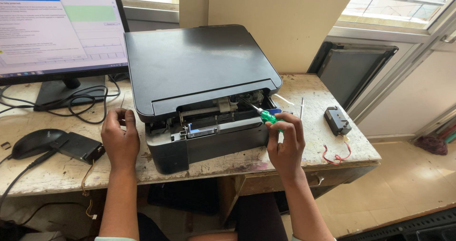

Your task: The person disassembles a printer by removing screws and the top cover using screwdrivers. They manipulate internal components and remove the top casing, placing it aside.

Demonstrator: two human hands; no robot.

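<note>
A black printer [199, 65] sits on a worn wooden desk [57, 174], its front open so that the inner parts show. My left hand [119, 139] rests against the printer's front left corner, fingers curled on the casing. My right hand [285, 143] is at the front right corner and grips a screwdriver with a green handle [270, 117]. Its metal shaft points up and left into the open front of the printer.
A monitor [57, 27] with a lit screen stands at the back left, cables coiled under it. A black mouse [31, 142] and a small black box [78, 147] lie left. A small black part [337, 120], red wires [338, 156] and a thin rod [301, 108] lie right.
</note>
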